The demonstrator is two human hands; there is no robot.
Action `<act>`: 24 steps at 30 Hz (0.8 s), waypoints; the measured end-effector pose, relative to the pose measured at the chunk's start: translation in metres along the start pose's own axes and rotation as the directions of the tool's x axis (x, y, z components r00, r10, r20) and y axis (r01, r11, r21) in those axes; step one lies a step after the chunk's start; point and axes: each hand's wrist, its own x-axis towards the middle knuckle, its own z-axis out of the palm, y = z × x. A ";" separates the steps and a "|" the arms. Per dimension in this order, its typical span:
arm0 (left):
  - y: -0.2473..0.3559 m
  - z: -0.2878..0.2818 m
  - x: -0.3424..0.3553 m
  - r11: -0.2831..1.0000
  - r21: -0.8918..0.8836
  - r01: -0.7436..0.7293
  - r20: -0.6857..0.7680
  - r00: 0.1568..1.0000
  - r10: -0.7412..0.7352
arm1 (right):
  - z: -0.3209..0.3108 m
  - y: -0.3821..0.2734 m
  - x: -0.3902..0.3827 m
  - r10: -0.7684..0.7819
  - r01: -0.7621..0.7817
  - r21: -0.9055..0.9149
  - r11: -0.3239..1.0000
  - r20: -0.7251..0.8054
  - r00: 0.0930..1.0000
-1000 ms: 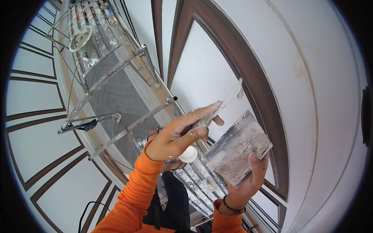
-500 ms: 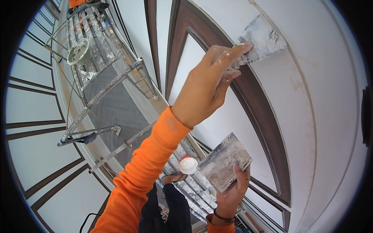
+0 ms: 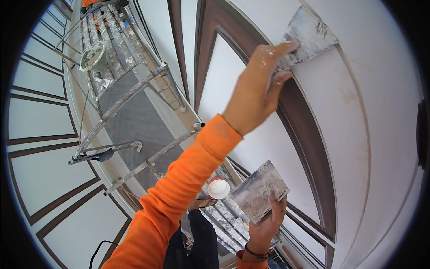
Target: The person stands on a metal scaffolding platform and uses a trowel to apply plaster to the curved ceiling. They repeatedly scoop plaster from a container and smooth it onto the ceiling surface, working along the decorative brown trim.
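My left hand (image 3: 257, 85), its orange sleeve crossing the view, pinches a broad putty scraper (image 3: 311, 36). The scraper's square blade is smeared with white and grey and lies against the pale wall above the brown moulding. Lower right, my right hand (image 3: 268, 219) grips a flat rectangular plate (image 3: 261, 190), its thumb on top and the other fingers mostly hidden beneath. Dried, greyish filler coats the plate's face. To the left of the plate is a small round tub (image 3: 218, 188) with white stuff in it and a red rim.
I stand on a paint-spattered slatted scaffold platform (image 3: 224, 224). Metal scaffold tubes (image 3: 130, 94) cross at the left. Farther off, a pale green bucket (image 3: 93, 57) stands on another plank platform, near a person in orange (image 3: 89, 2). Brown-framed wall panels (image 3: 45, 175) line the far left.
My left hand has moved the scraper slightly up and to the right along the wall. The plate in my right hand sits a little lower in view.
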 end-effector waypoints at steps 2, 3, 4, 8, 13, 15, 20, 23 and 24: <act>0.001 0.009 -0.001 1.000 -0.014 -0.013 -0.067 0.998 0.012 | 0.000 0.003 -0.001 0.024 -0.024 -0.011 1.000 0.004 1.000; 0.003 0.011 -0.001 1.000 0.004 0.006 -0.054 0.999 -0.006 | -0.002 0.005 0.000 0.026 -0.026 -0.017 1.000 -0.007 1.000; 0.006 0.013 0.000 0.999 0.022 0.025 -0.041 0.999 -0.024 | -0.003 0.006 0.001 0.029 -0.029 -0.013 1.000 -0.001 1.000; 0.018 0.019 -0.003 0.994 0.077 0.077 -0.025 0.997 -0.075 | -0.002 0.011 0.003 0.034 -0.034 0.005 0.999 0.003 0.999; 0.008 0.023 -0.010 0.996 0.067 0.050 -0.042 0.998 -0.048 | -0.002 0.013 0.004 0.025 -0.025 -0.004 1.000 0.027 0.999; 0.003 0.022 -0.012 0.997 0.066 0.026 -0.032 0.999 -0.024 | -0.001 0.015 0.004 0.017 -0.017 -0.009 1.000 0.022 1.000; -0.003 0.019 -0.012 0.999 0.037 -0.006 -0.012 1.000 0.007 | 0.000 0.016 0.003 0.033 -0.033 0.025 0.999 0.010 0.999; -0.001 0.018 -0.009 1.000 0.026 0.001 0.016 1.000 -0.001 | -0.006 0.018 0.005 0.032 -0.034 0.076 0.996 0.030 0.999; 0.000 0.015 -0.008 0.999 0.039 -0.008 0.016 1.000 0.007 | -0.009 0.019 0.005 0.034 -0.039 0.099 0.994 0.044 0.998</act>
